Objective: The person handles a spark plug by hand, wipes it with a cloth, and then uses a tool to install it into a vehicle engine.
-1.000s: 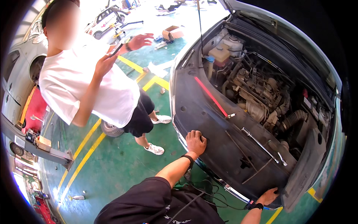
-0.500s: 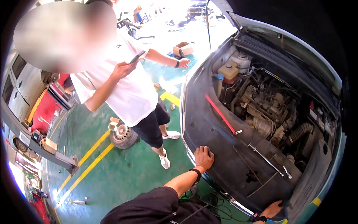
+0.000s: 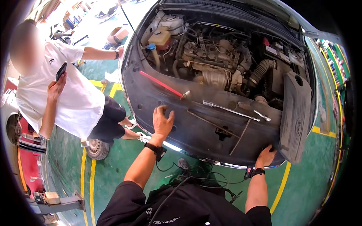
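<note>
My left hand [image 3: 163, 122] is open, fingers apart, just over the front left part of the black plastic panel [image 3: 151, 101] at the car's nose. Nothing is in it. Lying at the panel's front right corner is my right hand [image 3: 266, 156], open and empty, beside the dark grey cover [image 3: 296, 120]. On the panel between and beyond them rest a red bar with a metal end [image 3: 162, 84], a long chrome socket bar [image 3: 230, 111], a short chrome tool [image 3: 263, 116] and two thin dark rods [image 3: 213, 123] [image 3: 240, 137].
Behind the panel lies the uncovered engine [image 3: 209, 56], under the raised bonnet. A person [image 3: 64, 86] in a white shirt stands at the left with a phone [image 3: 61, 71], one hand by the car's edge. A wheel [image 3: 98, 149] and cables [image 3: 211, 179] are on the green floor.
My view has swung right, bringing more of the car and floor into sight. My left hand has lifted its fingers and spread them; the right stays at the panel's corner.
</note>
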The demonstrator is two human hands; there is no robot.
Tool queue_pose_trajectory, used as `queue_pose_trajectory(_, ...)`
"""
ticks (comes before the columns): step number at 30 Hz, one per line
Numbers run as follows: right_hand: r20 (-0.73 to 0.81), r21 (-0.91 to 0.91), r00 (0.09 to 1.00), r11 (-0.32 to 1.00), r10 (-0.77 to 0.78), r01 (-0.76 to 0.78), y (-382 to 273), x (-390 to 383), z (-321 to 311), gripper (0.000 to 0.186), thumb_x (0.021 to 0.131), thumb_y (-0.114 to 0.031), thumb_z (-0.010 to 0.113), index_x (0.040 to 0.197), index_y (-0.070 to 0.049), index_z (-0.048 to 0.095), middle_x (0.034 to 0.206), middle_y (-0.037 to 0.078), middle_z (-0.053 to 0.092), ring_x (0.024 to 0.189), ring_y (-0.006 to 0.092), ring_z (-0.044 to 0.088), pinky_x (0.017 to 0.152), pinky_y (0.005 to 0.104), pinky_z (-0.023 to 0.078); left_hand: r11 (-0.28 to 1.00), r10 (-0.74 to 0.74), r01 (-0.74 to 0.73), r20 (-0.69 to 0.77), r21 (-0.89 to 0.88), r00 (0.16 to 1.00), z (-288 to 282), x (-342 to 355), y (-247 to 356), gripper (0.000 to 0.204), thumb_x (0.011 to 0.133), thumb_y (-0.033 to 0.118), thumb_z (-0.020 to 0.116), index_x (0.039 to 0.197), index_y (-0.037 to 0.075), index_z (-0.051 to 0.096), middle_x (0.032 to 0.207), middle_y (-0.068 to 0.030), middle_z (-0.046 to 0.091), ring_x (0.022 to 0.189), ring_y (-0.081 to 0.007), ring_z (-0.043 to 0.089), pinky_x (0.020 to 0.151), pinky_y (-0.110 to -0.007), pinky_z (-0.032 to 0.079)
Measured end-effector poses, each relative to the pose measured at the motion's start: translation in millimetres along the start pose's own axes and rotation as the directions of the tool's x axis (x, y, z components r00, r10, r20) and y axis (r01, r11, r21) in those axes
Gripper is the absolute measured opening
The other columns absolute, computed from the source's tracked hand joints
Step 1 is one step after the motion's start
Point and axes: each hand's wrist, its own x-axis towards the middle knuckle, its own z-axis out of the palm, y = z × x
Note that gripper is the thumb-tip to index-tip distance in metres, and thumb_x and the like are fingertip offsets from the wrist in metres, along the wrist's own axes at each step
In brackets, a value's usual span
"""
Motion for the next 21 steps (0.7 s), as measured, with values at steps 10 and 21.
queue_pose_trajectory(10,0.107,-0.021,0.99,0.995,0.097,-0.095,-6,-5,-20,0.058,0.095,-0.046,0.05,0.131,-0.001,0.056,0.125,0.022,0.063,0.109,0.0426,0.061,0.09,0.0494,0.048,0.879,0.133,-0.263,0.325,0.398,0.936,58,75,58,0.043,0.08,0.037,0.074,0.107,0.006,0.065,0.111,-0.0129,0.061,0.113,-0.031,0.053,0.098,-0.044,0.043)
queue_pose_trajectory(21,0.085,0.058,0.995,0.997,0.051,-0.056,1,-7,-18,0.047,0.095,-0.04,0.053,0.119,-0.001,0.063,0.115,0.024,0.065,0.101,0.043,0.062,0.083,0.0515,0.048,0.865,0.153,-0.299,0.355,0.404,0.922,67,80,61,0.024,0.079,0.017,0.066,0.1,0.006,0.063,0.102,-0.0119,0.066,0.106,-0.0303,0.059,0.093,-0.042,0.044)
